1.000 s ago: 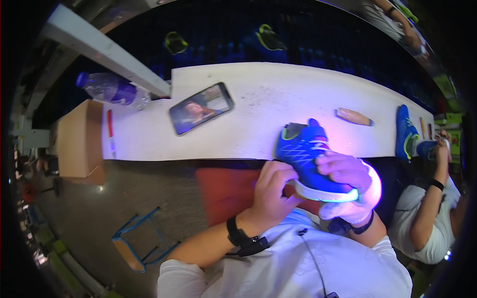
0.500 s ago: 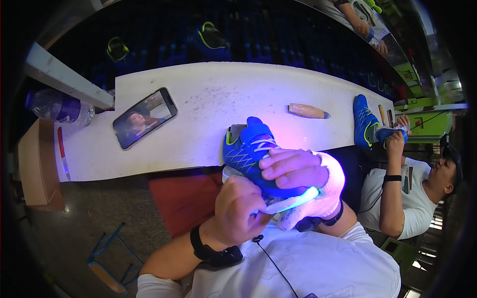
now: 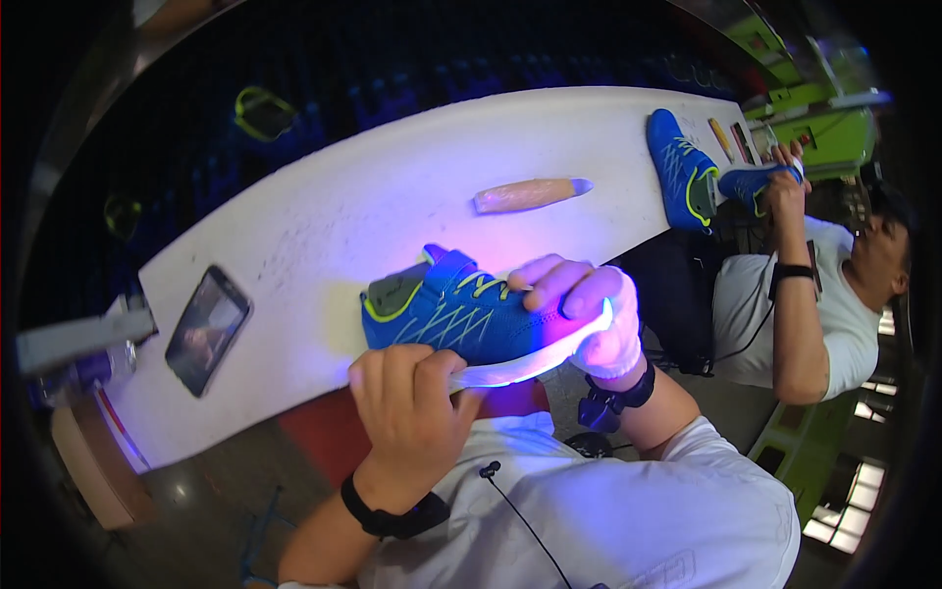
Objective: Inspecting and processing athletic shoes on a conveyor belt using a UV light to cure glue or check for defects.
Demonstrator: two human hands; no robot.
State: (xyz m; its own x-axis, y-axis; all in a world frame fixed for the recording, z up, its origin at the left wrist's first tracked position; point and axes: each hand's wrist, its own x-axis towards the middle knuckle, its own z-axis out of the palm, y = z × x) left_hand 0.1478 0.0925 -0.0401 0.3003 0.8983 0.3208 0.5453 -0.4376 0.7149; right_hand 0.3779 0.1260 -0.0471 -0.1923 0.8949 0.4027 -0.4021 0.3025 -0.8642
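While the left hand (image 3: 407, 398) is gripping the blue sneaker (image 3: 461, 314) at its sole above the tabletop (image 3: 324, 226), the right hand (image 3: 589, 314), fingers clamped on the toe, is steadying it for inspection; rotating it likely follows.

The shoe (image 3: 461, 314) is royal blue with yellow-green laces, zigzag side lines and collar trim, its sole white and washed violet by glow; the surface (image 3: 324, 226) is white with faint grey scuffs; a tan wooden tool (image 3: 525, 194) lies there; a second blue shoe (image 3: 684, 169) shows the same yellow-green trim; the phone (image 3: 206, 329) is black-framed.
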